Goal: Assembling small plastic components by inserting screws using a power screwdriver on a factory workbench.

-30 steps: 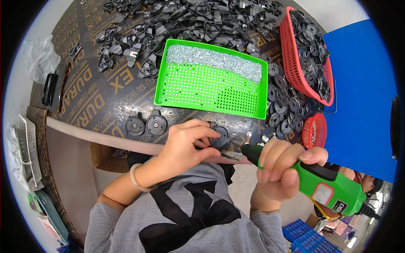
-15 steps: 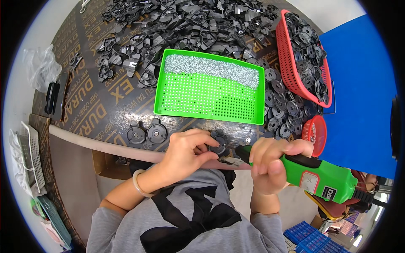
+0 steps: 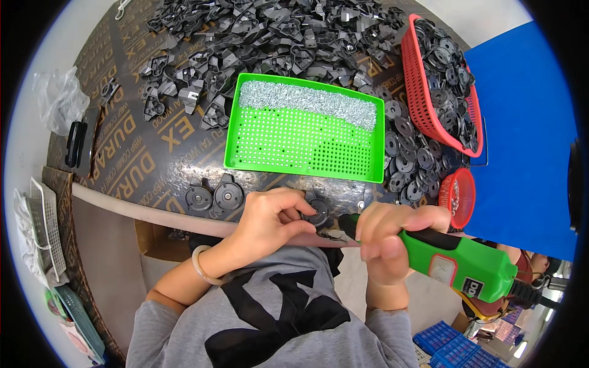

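Note:
My left hand [image 3: 270, 222] has its index finger and thumb at a round black plastic part [image 3: 319, 210] by the table's front edge, gripping it. Whether a small screw sits between the fingertips cannot be made out. A green electric screwdriver [image 3: 457, 264] is in my right hand [image 3: 392, 236], fingers wrapped round it. Its black nose points left toward the part, and the bit cannot be made out. Left of my left hand lie two similar round black assemblies [image 3: 228, 195]. Beyond my hands stands a green perforated tray [image 3: 270, 164] with silvery screws [image 3: 307, 101] along its far side.
Angular black plastic pieces [image 3: 276, 40] are heaped at the back. A red basket [image 3: 423, 92] of black discs stands at the far right, with loose discs [image 3: 405, 162] beside it. A small red bowl [image 3: 467, 196] sits near my right hand. A clear plastic bag [image 3: 61, 101] lies far left.
The screwdriver and my right hand have shifted slightly left and toward me. My left hand has stayed nearly in place at the black part.

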`<state>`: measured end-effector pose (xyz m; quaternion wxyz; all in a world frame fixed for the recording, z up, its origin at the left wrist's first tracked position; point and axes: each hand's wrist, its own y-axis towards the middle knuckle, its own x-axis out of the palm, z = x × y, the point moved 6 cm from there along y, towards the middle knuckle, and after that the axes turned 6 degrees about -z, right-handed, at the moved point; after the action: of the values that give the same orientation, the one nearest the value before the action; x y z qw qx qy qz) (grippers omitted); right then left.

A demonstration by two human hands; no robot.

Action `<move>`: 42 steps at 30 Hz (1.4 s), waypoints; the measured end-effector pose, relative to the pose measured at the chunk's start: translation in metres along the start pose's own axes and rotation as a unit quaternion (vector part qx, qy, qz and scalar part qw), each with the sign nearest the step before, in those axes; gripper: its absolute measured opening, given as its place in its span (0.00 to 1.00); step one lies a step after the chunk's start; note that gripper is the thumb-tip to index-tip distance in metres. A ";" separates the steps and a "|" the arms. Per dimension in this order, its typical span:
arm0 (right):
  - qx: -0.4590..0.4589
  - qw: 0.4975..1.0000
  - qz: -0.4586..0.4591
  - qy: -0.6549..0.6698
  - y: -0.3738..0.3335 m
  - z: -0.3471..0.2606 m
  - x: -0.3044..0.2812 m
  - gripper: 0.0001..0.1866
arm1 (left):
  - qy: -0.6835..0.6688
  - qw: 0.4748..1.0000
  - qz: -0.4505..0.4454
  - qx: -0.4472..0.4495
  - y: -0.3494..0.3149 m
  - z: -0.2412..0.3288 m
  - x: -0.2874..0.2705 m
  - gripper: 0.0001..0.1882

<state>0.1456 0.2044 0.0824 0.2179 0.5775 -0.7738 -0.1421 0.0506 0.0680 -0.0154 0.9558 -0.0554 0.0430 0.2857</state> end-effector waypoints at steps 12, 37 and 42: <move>0.033 0.999 -0.031 0.003 0.003 0.011 0.004 0.18 | -0.018 0.999 -0.023 -0.036 0.001 -0.004 0.000 0.10; -0.023 0.991 0.117 -0.067 0.086 0.055 -0.012 0.16 | -0.117 0.991 -0.046 -0.048 -0.007 0.006 0.008 0.38; -0.036 0.990 0.119 -0.071 0.086 0.055 -0.014 0.15 | -0.104 0.993 -0.043 0.015 -0.003 0.009 0.009 0.30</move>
<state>0.0499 0.2409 0.0726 0.1984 0.4614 -0.8450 -0.1838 0.0605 0.0716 -0.0068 0.9671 -0.0123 -0.0551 0.2479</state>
